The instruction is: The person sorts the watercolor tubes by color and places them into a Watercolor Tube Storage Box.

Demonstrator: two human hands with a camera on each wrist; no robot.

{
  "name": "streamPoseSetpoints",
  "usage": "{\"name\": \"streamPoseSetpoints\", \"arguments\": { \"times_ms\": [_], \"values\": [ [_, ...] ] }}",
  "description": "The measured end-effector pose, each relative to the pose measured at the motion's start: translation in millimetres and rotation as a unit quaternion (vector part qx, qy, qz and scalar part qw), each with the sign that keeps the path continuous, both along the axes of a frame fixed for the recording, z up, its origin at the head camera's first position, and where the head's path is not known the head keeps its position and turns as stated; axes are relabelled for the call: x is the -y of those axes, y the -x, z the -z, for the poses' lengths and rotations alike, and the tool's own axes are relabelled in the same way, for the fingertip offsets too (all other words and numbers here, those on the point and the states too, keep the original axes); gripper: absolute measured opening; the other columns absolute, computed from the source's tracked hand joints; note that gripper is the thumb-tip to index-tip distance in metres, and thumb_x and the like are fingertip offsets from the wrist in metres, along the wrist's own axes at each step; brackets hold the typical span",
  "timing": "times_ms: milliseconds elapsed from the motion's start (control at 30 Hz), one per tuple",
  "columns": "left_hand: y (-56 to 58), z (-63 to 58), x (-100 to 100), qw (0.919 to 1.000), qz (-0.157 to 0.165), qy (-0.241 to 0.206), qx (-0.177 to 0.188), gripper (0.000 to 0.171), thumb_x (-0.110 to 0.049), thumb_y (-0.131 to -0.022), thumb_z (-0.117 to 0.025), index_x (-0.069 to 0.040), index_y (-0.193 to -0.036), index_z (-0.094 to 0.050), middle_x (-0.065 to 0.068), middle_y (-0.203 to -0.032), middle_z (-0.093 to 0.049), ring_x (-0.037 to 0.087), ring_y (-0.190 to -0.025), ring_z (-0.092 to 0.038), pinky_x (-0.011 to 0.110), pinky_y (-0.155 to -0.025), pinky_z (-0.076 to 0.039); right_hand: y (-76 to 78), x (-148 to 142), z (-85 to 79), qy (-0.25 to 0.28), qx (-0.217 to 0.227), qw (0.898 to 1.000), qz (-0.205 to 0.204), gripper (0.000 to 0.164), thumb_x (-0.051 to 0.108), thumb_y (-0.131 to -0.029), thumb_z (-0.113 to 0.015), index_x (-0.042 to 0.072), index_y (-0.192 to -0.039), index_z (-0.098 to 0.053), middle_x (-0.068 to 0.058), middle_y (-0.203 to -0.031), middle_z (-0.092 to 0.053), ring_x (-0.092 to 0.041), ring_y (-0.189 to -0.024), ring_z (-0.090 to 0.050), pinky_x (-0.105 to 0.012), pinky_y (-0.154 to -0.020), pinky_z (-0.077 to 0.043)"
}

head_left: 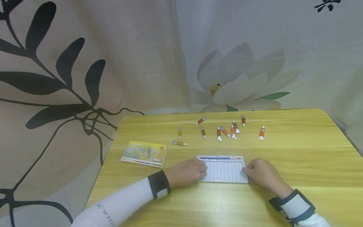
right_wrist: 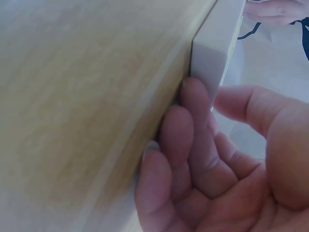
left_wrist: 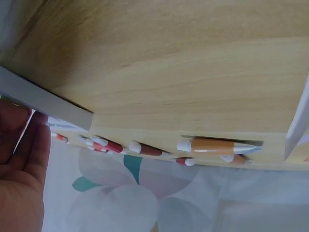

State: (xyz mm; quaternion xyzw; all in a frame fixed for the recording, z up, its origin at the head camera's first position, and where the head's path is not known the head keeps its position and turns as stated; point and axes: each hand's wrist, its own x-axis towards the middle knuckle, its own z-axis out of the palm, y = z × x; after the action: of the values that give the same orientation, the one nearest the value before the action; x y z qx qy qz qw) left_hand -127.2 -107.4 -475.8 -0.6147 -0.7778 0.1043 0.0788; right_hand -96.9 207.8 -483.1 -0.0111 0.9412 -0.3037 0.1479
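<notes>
A shallow white box with a slotted plastic insert [head_left: 224, 171] lies on the table in front of me, a thin paintbrush [head_left: 218, 158] along its far side. My left hand [head_left: 187, 172] grips its left end, fingers over the edge. In the left wrist view, those fingers [left_wrist: 38, 150] reach round the box's white side [left_wrist: 53, 104]. At the opposite end, my right hand [head_left: 262, 173] holds the right edge. The right wrist view has its thumb [right_wrist: 241, 104] on top and a fingertip [right_wrist: 197, 96] against the box's white side wall [right_wrist: 210, 53].
Several small paint tubes with white caps, among them an orange-red tube [head_left: 262, 133] and an ochre tube [head_left: 179, 143], are scattered beyond the box. A yellow illustrated box lid [head_left: 144, 153] lies to the left on the wooden table [head_left: 297, 142]. Patterned curtains [head_left: 147, 63] hang behind.
</notes>
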Motion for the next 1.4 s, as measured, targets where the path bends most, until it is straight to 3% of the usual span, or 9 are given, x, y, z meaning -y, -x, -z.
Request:
{"name": "streamPoseSetpoints", "arguments": {
  "times_ms": [267, 533, 833, 1133, 1400],
  "values": [
    [0.0, 4.5, -0.8, 0.9994, 0.009, 0.019, -0.029, 0.009, -0.012, -0.096, -0.072, -0.019, -0.101, -0.075, -0.009, -0.099, -0.066, 0.007, -0.091, -0.055, 0.018, -0.087, -0.049, 0.4, 0.9, -0.1, 0.0, 0.001, 1.0, -0.004, 0.038, 0.02, -0.094, -0.071, 0.014, -0.059, -0.06, 0.003, -0.053, -0.046, -0.012, -0.049, -0.044, -0.023, -0.047, -0.034],
    [-3.8, 7.5, 5.8, 0.999, -0.014, -0.03, 0.03, 0.012, -0.007, -0.097, -0.068, -0.016, -0.104, -0.073, -0.008, -0.099, -0.064, 0.007, -0.096, -0.055, 0.017, -0.093, -0.048, 0.4, 0.2, -1.0, -0.002, -0.008, 1.0, -0.007, 0.04, 0.019, -0.094, -0.072, 0.013, -0.057, -0.057, 0.004, -0.052, -0.045, -0.011, -0.048, -0.043, -0.022, -0.047, -0.033],
    [-8.3, 10.9, 7.7, 0.9978, -0.03, -0.043, 0.04, 0.017, -0.007, -0.097, -0.069, -0.015, -0.11, -0.075, -0.006, -0.105, -0.066, 0.008, -0.105, -0.06, 0.016, -0.102, -0.046, -0.7, 0.4, -2.7, -0.005, -0.002, 1.0, -0.009, 0.034, 0.02, -0.094, -0.071, 0.014, -0.062, -0.064, 0.003, -0.053, -0.046, -0.012, -0.049, -0.044, -0.024, -0.048, -0.034],
    [-9.6, 7.5, 6.1, 0.996, -0.039, -0.052, 0.061, 0.015, -0.005, -0.097, -0.068, -0.015, -0.106, -0.074, -0.006, -0.105, -0.069, 0.009, -0.107, -0.062, 0.018, -0.104, -0.046, -0.4, -0.2, -2.1, -0.001, -0.004, 1.0, -0.014, 0.038, 0.02, -0.095, -0.07, 0.013, -0.06, -0.055, 0.003, -0.054, -0.046, -0.013, -0.05, -0.045, -0.023, -0.047, -0.035],
    [-9.5, 4.4, 7.0, 0.9947, -0.051, -0.059, 0.068, 0.013, -0.005, -0.096, -0.067, -0.015, -0.101, -0.074, -0.004, -0.107, -0.071, 0.011, -0.11, -0.064, 0.02, -0.106, -0.046, 2.5, -1.0, -2.5, -0.004, 0.019, 1.0, -0.025, 0.031, 0.021, -0.096, -0.068, 0.013, -0.067, -0.061, 0.001, -0.058, -0.048, -0.014, -0.052, -0.046, -0.024, -0.049, -0.035]
  ]
}}
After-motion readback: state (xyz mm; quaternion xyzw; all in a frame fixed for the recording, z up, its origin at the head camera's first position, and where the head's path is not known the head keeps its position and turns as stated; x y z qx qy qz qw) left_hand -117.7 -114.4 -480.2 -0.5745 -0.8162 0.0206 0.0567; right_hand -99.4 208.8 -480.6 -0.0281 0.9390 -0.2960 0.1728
